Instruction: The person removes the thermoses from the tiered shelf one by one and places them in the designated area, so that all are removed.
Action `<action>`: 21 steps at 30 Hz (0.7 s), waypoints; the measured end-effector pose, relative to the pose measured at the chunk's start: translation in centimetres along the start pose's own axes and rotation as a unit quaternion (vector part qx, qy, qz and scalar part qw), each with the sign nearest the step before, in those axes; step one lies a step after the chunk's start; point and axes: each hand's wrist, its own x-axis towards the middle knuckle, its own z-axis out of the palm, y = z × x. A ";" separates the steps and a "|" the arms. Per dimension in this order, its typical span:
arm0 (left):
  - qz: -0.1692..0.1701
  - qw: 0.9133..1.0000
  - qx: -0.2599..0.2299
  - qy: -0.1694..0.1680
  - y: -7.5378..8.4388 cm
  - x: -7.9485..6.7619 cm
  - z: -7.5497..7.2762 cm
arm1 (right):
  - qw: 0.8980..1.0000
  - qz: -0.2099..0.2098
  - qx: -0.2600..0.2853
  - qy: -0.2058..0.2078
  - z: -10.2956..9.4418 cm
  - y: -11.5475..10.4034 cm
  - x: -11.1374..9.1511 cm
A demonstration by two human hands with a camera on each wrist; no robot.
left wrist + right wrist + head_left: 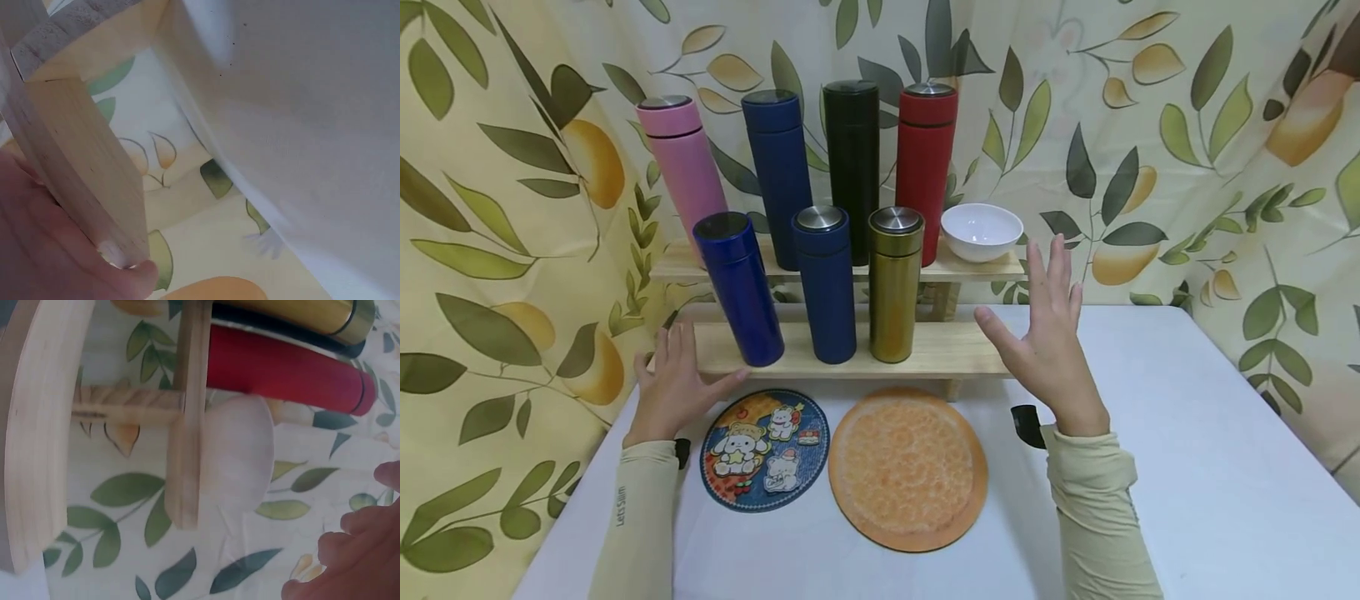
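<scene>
A two-tier wooden shelf (955,346) stands on the table. My left hand (672,379) is at the left end of its lower board, fingers extended and thumb along the front edge; in the left wrist view the thumb (145,275) lies against the board's end. My right hand (1048,358) is raised off the shelf's right end with fingers straight, holding nothing. On the lower board stand a shiny blue thermos (741,292), a matte blue one (825,292) and a gold one (895,292). A white bowl (982,233) sits at the right of the upper board.
Pink (685,167), navy (777,183), black (852,167) and red (927,167) thermoses line the upper board. In front lie a cartoon-printed round mat (752,487) and an orange round mat (910,475) on the white table (1187,467). Leaf-patterned cloth (1150,100) hangs behind.
</scene>
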 end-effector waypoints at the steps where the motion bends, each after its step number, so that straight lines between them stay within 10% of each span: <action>1: -0.005 1.000 0.002 -0.002 -0.1 0.0 0.1 | 1.000 0.004 0.015 -0.002 0.1 -0.1 0.0; 13: -0.008 1.000 0.027 -0.003 0.8 0.5 -0.1 | 0.984 0.052 0.165 -0.038 2.4 -1.7 0.8; 21: -0.007 1.000 0.023 -0.002 0.5 0.3 -0.1 | 0.949 0.092 0.290 -0.078 5.6 -3.0 1.9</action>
